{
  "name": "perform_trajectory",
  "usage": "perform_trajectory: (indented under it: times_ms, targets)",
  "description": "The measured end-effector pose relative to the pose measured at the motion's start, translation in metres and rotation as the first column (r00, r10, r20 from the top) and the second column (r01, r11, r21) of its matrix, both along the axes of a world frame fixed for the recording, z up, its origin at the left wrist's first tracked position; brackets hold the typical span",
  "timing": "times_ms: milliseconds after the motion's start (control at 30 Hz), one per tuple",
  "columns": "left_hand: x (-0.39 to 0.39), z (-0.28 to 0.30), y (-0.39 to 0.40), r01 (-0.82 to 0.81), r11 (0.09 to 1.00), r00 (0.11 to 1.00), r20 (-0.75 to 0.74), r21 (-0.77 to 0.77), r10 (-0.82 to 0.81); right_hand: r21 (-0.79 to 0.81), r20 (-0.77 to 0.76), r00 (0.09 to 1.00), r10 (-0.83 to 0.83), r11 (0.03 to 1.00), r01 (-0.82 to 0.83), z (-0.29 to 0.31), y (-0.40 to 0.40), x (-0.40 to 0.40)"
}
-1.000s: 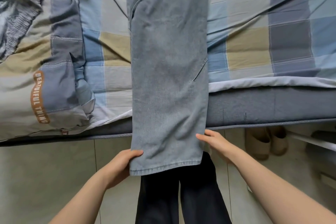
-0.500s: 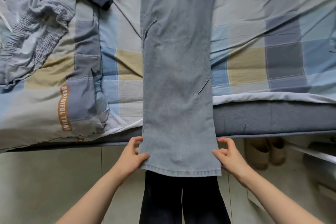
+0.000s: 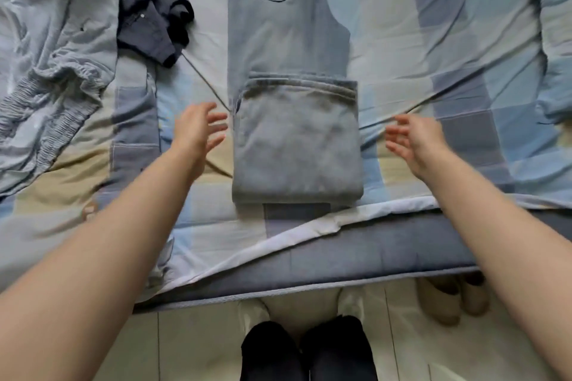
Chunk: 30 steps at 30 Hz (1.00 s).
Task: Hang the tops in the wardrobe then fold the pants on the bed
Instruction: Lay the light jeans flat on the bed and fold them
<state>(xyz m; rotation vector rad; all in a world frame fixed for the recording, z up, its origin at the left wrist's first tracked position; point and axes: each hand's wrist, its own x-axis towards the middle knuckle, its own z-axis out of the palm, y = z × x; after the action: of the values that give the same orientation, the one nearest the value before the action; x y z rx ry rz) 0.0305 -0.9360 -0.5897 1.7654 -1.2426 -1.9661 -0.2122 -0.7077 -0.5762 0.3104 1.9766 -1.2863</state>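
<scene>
So the bed [image 3: 433, 49] had this checked blue, grey and tan cover on it, pretty rumpled, with the mattress edge running across the lower part of my view and pale floor tiles below that. The light blue jeans [image 3: 288, 40] lay lengthwise down the middle of the cover, back pocket up near the top edge. The leg end was folded up over itself, so the hem sat about halfway along and the doubled part [image 3: 297, 145] made a neat rectangle just inside the bed's near edge.

My left hand [image 3: 198, 130] hung just beside the left edge of that fold, fingers spread and loose, not holding anything. My right hand [image 3: 414, 139] was a bit further off on the other side, also wide and relaxed, nothing in it. Both were a little motion-blurred, so I couldn't tell if they touched the cover.

A dark navy garment [image 3: 151, 9] was crumpled up to the left of the jeans, and a pale blue bundle with elastic gathering [image 3: 52, 49] sat further left. A pair of beige slippers [image 3: 452, 297] poked out under the bed on the right.
</scene>
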Motion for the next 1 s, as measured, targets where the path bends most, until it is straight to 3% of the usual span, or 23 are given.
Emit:
perform_trajectory:
  times_ms: [67,133,300,400,467,533,633,700,833,1000]
  targets:
    - [0.007,-0.037,0.026,0.068,0.998,0.962,0.267,0.002,-0.066,0.146,0.15,0.978,0.146,0.975,-0.168,-0.043,0.011,0.019]
    - [0.019,-0.062,0.057,0.206,0.975,0.897,0.382,0.082,-0.222,0.247,0.253,0.925,0.284,0.905,-0.345,-0.073,0.024,0.041]
    - [0.03,-0.089,0.084,0.325,0.945,0.879,0.362,0.026,-0.312,0.255,0.196,0.902,0.384,0.868,-0.425,-0.11,0.04,0.063]
    - [0.042,-0.09,0.079,0.392,0.919,0.868,0.346,-0.035,-0.356,0.265,0.021,0.883,0.469,0.849,-0.458,-0.11,0.042,0.065]
    - [0.056,-0.086,0.078,0.385,0.92,0.893,0.279,-0.072,-0.352,0.176,-0.089,0.894,0.44,0.89,-0.421,-0.104,0.046,0.064]
    - [0.073,-0.082,0.085,0.346,0.937,0.916,0.237,-0.055,-0.324,0.157,-0.106,0.897,0.43,0.898,-0.412,-0.099,0.061,0.069]
    - [0.097,-0.08,0.103,0.315,0.946,0.908,0.265,0.073,-0.323,0.257,0.03,0.83,0.557,0.798,-0.545,-0.105,0.086,0.083]
    - [0.103,-0.083,0.112,0.252,0.959,0.931,0.24,0.127,-0.276,0.293,0.065,0.866,0.496,0.82,-0.492,-0.108,0.087,0.088]
    - [0.106,-0.079,0.124,0.212,0.976,0.949,0.229,0.042,-0.216,0.253,0.094,0.971,0.221,0.938,-0.238,-0.102,0.084,0.099]
    - [0.135,-0.06,0.155,0.355,0.928,0.902,0.221,0.113,-0.371,0.314,0.141,0.957,0.252,0.905,-0.285,-0.076,0.116,0.118]
